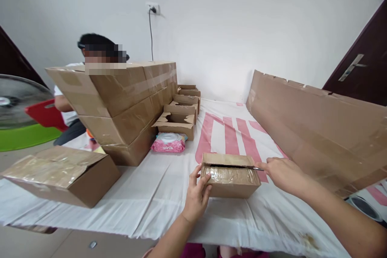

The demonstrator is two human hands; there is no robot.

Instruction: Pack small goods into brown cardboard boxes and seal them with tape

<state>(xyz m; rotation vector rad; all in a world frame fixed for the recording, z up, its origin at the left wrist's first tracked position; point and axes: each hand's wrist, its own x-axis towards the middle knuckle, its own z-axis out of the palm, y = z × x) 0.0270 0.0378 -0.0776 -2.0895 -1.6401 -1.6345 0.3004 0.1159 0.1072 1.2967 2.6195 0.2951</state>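
A small cardboard box (232, 187) with clear tape over its top sits in front of me near the table's front edge. A dark slit runs along its top between the flaps. My left hand (198, 189) grips the box's left end, thumb and fingers at its top corner. At the opposite end, my right hand (279, 171) is closed around a thin metal blade (258, 169), its handle hidden in my fingers. The blade reaches the right end of the slit. Beyond the box lies a pink wipes pack (169, 142) with a white lid.
Stacked taped cartons (130, 109) stand left, with open boxes (178, 119) beside them. A larger carton (60, 169) lies at front left. A tall cardboard panel (311, 125) edges the right. A tape roll (364, 205) sits at lower right. Another person sits behind the stack.
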